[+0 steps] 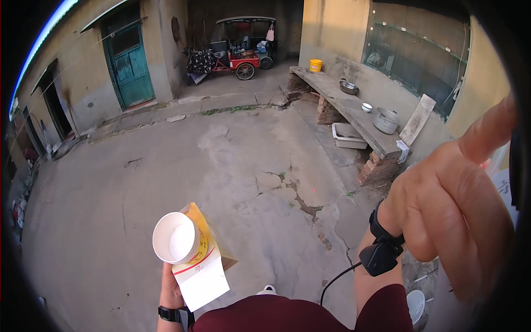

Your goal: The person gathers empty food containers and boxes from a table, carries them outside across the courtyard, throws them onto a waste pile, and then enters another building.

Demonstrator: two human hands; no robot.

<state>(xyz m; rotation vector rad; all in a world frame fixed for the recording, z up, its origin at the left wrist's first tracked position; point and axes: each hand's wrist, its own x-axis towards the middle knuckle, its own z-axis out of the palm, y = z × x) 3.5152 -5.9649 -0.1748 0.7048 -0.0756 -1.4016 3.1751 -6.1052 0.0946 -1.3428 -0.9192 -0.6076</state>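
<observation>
I am standing in a walled concrete courtyard (182,166), looking down past my dark red shirt. My left hand (170,290) is closing around the bottom of a yellow and white carton (203,274), low in the view and just in front of my body. A white paper cup (176,238) is sitting against the top of the carton, its open mouth tipped toward me; I cannot tell whether my fingers are touching the cup itself. My right hand (459,216) is lifting up close to the camera at the right edge, holding nothing, with the fingers loose and one finger pointing upward. A black strap with a small device and a trailing cable is wrapping my right wrist.

Well beyond my hands, a long stone bench (345,105) on brick supports is running along the right wall, carrying a metal pot (385,120), a small white bowl (366,107), a metal bowl (348,87) and a yellow bucket (316,65). A red tricycle cart (243,52) is parked at the far end, near a teal door (131,63).
</observation>
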